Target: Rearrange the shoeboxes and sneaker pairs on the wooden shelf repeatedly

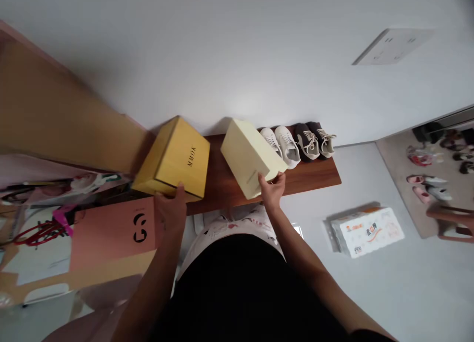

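My left hand (171, 206) grips the near edge of a yellow shoe box (174, 156) with dark lettering on its lid. With fingers curled on its near corner, my right hand (272, 189) holds a pale cream box (250, 156). Both boxes rest on a brown wooden shelf (314, 174) against the white wall. To the right of the cream box stand a pair of white sneakers (283, 145) and a pair of dark sneakers (314, 140).
A pink paper bag (111, 231) and clutter lie at the left. A wrapped pack of tissues (368, 231) lies on the floor at the right. Further right, several shoes sit on a mat (425, 184). A wooden panel (55, 114) rises at the left.
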{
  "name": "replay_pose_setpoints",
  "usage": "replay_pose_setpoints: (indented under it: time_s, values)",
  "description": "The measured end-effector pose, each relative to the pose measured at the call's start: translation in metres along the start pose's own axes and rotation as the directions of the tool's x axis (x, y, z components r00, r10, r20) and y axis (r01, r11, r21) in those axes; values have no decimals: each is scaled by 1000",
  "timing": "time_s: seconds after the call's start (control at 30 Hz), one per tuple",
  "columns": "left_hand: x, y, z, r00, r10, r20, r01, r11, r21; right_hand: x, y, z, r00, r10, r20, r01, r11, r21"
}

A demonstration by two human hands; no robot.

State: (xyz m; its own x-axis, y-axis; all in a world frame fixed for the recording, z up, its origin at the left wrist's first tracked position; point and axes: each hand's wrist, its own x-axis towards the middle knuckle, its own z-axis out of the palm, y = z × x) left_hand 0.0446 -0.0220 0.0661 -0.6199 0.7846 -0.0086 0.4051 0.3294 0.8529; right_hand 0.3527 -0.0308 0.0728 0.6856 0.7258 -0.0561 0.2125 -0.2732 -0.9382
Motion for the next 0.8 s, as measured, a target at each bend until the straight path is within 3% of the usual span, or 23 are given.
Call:
replay_pose_setpoints:
  time_s: [0.03,0.07,0.13,0.2,0.23,0.3,0.37,0.47,0.57,0.7,0.8]
  values:
    - [-3,-1,-7,994,98,44,-101,991,88,-6,-1,-7,992,-109,63,116,984,-132]
    - [-6,-1,-11,968,193,159,-220,958,181,-12,-1,-12,967,-199,159,235,940,-248]
    - [-15,-2,-12,835,317,449,-459,852,253,-25,6,-15,863,-306,403,465,794,-392]
    - [-24,-5,-4,676,312,668,-596,764,246,-35,17,-10,712,-312,629,653,624,-429]
    - [-27,-8,2,626,289,725,-629,736,250,-38,23,-5,635,-289,717,724,546,-421]
    - [-30,-14,15,579,251,776,-663,699,268,-42,33,5,502,-214,838,822,421,-385]
    - [-28,-21,27,564,236,792,-685,669,288,-41,39,17,416,-129,900,869,349,-352]
    - [-19,-30,39,571,218,791,-693,644,324,-34,41,33,386,-44,921,880,317,-354]
    - [-14,-34,46,584,188,790,-671,659,339,-21,39,47,401,-16,916,872,315,-376]
    - [-21,-37,54,563,100,820,-619,709,338,-6,38,55,411,42,911,855,328,-401]
    - [-26,-38,60,604,-1,797,-543,732,412,-2,40,53,415,92,905,840,345,-420]
